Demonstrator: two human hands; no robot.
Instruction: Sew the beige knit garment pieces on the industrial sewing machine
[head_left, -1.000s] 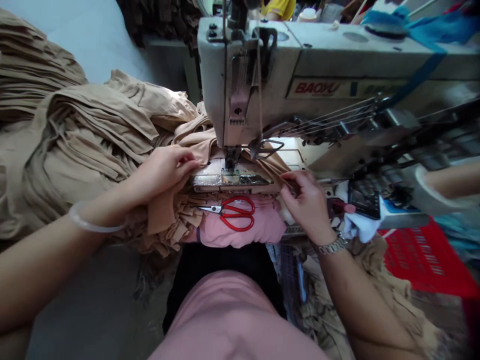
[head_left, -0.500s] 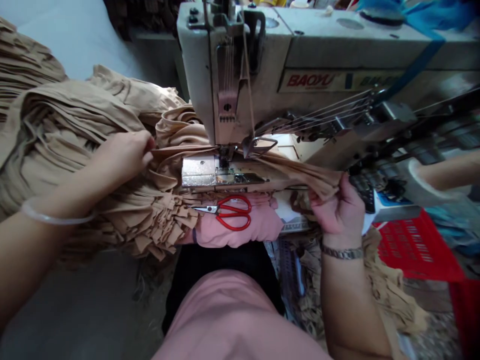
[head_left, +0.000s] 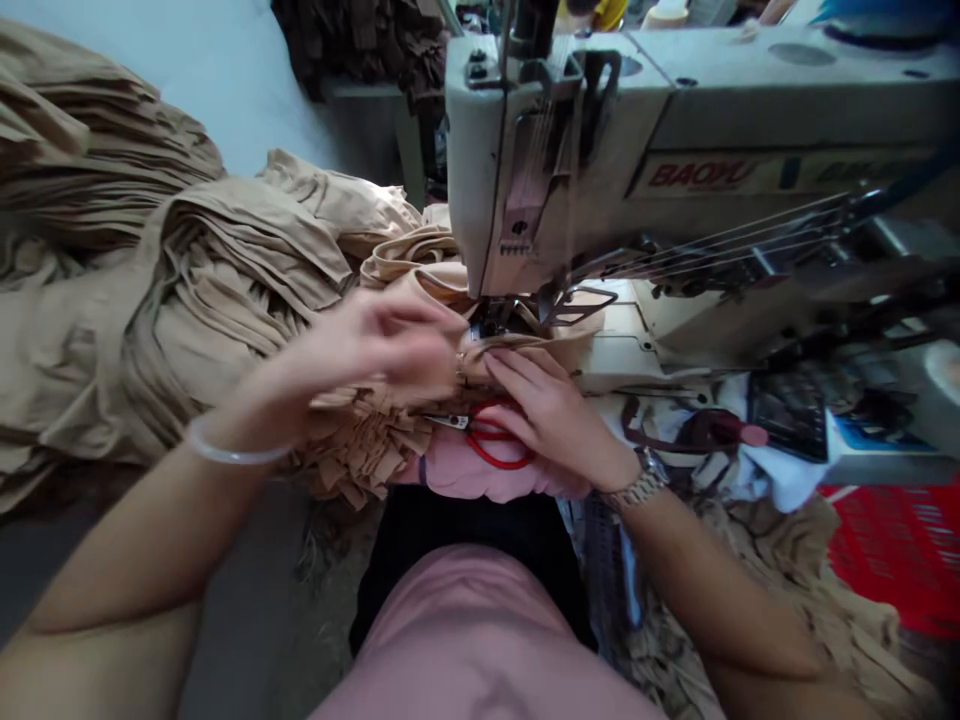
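- Your left hand (head_left: pixel 375 345): held above the beige ruffled fabric (head_left: pixel 240 270), fingers apart and reaching toward the presser foot (head_left: pixel 496 318). The hand is motion-blurred, so you cannot tell whether it grips the cloth.
- Your right hand (head_left: pixel 544 410): open, fingers close together, laid flat on the fabric just in front of the presser foot. The two hands are close together but not clamped on each other.
- Fabric location: a soft, gathered knit runs from the large folded pile at the left of the frame to the needle area at center.
- Sewing machine (head_left: pixel 570 170): off-white metal body at upper right, with red "BAOYU" lettering on its front plate (head_left: pixel 701 175).
- Red-handled scissors (head_left: pixel 495 445): steel blades, lying on a pink cloth (head_left: pixel 465 475) below your right hand, handles partly covered by it.
- Wrists: smooth bangle (head_left: pixel 232 455) on the left, metal-link wristwatch (head_left: pixel 637 485) on the right.
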